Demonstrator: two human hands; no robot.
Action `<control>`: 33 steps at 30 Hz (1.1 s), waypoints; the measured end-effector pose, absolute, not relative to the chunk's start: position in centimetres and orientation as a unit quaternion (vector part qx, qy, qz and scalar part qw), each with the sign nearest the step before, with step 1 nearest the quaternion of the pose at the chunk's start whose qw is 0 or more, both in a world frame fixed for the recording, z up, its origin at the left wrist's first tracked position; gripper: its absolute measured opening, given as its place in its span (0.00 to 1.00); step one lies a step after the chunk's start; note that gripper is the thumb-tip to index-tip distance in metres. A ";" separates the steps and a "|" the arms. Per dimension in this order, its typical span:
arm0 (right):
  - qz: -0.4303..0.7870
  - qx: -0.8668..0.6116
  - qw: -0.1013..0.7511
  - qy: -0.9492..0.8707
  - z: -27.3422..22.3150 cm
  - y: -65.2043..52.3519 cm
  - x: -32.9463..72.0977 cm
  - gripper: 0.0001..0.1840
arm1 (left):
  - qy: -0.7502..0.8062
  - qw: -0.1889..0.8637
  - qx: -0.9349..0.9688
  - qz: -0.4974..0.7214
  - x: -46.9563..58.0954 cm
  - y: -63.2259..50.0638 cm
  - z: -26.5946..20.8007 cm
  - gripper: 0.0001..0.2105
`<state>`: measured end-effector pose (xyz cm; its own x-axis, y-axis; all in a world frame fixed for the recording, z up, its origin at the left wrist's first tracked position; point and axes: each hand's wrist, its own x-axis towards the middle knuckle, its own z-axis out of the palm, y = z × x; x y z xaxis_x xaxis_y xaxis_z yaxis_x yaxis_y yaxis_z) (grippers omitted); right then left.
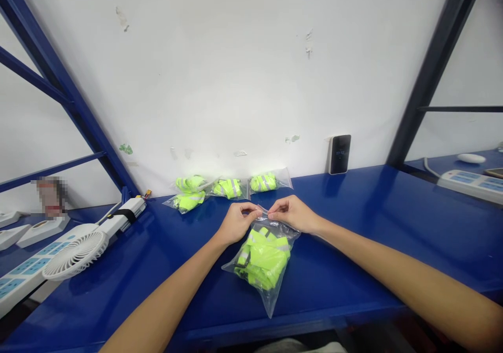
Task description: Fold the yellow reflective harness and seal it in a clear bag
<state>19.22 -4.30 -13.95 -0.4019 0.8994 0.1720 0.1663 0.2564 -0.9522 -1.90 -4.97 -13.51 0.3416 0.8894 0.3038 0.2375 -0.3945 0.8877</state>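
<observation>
Bench edge: the blue bench (353, 269) runs across the whole view; its near lip passes just below the bottom corner of the clear bag (262, 261)
Back edge: the bench ends at a white wall (236, 70), where three packed bags (228, 188) of the same yellow-green stuff lie in a row, near the hands but apart from them
Left side: a white fan (74, 253) lies face up beside a long white power strip (23, 277); a white block with a black strap (126, 214) lies behind the fan
Right side: the bench is bare blue to the right of the right forearm, up to a dark slanted post (428, 75); a small black device (339, 154) leans on the wall between the packed bags and that post
Open room: bare bench on both sides of the clear bag and between it and the packed bags
Clear bag: lies on the bench near its middle, mouth toward the wall, bottom corner toward the person, with folded yellow-green straps (263, 258) inside
Left hand (236, 222): forearm comes in from the lower left, knuckles up, fingertips pinched together on the left part of the bag's mouth
Right hand (293, 214): forearm comes in from the lower right, fingertips pinched together on the right part of the mouth
Hands together: the two hands almost meet over the mouth, thumbs toward each other
</observation>
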 end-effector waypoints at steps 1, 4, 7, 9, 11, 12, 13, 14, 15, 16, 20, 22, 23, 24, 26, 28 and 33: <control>0.471 -0.386 0.388 -0.692 -13.9 -4.3 19.3 0.14 | 0.389 0.389 0.724 0.416 -2.0 -5.0 -13.4 0.12; 0.472 -0.389 0.386 -0.690 -13.7 -4.3 19.3 0.14 | 0.387 0.396 0.728 0.403 -2.2 -5.0 -13.2 0.11; 0.471 -0.398 0.382 -0.689 -13.7 -4.3 19.3 0.14 | 0.389 0.393 0.734 0.393 -2.3 -4.9 -13.2 0.11; 0.468 -0.403 0.379 -0.689 -13.7 -4.3 19.2 0.13 | 0.390 0.383 0.741 0.391 -2.4 -4.8 -13.2 0.11; 0.468 -0.408 0.379 -0.686 -13.7 -4.4 19.2 0.13 | 0.390 0.377 0.744 0.390 -2.3 -4.9 -13.2 0.11; 0.470 -0.409 0.380 -0.684 -13.6 -4.4 19.2 0.12 | 0.390 0.377 0.745 0.389 -2.3 -4.9 -13.1 0.11; 0.472 -0.411 0.380 -0.681 -13.6 -4.5 19.1 0.12 | 0.389 0.378 0.746 0.387 -2.3 -4.9 -13.1 0.11; 0.475 -0.413 0.380 -0.678 -13.5 -4.5 19.1 0.12 | 0.388 0.379 0.747 0.384 -2.3 -5.0 -13.0 0.11; 0.478 -0.415 0.381 -0.674 -13.5 -4.6 19.1 0.12 | 0.387 0.381 0.748 0.383 -2.3 -5.0 -13.0 0.11; 0.482 -0.416 0.381 -0.670 -13.4 -4.7 19.1 0.12 | 0.386 0.383 0.748 0.381 -2.2 -5.0 -12.9 0.11; 0.486 -0.417 0.379 -0.668 -13.1 -4.9 19.2 0.12 | 0.385 0.390 0.744 0.382 -2.3 -5.1 -13.0 0.12; 0.477 -0.416 0.373 -0.678 -12.9 -4.9 19.3 0.12 | 0.382 0.393 0.742 0.387 -2.4 -5.1 -13.1 0.12; 0.473 -0.417 0.370 -0.682 -12.9 -4.9 19.3 0.12 | 0.379 0.395 0.740 0.391 -2.4 -5.0 -13.1 0.13; 0.472 -0.417 0.367 -0.685 -12.9 -4.9 19.3 0.12 | 0.376 0.399 0.738 0.394 -2.4 -5.1 -13.1 0.13; 0.473 -0.418 0.366 -0.684 -12.9 -4.9 19.3 0.12 | 0.375 0.406 0.733 0.397 -2.4 -5.1 -13.1 0.14; 0.474 -0.419 0.368 -0.682 -13.0 -4.9 19.2 0.12 | 0.380 0.408 0.728 0.399 -2.3 -5.1 -13.1 0.15; 0.473 -0.420 0.363 -0.684 -13.1 -4.8 19.2 0.14 | 0.385 0.405 0.722 0.409 -2.2 -5.2 -13.1 0.16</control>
<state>19.21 -4.82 -13.05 -0.3824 0.9186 0.0995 0.2310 0.1993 -0.9523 -2.16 -5.15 -13.11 0.3692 0.8866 0.2786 0.2240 -0.3758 0.8992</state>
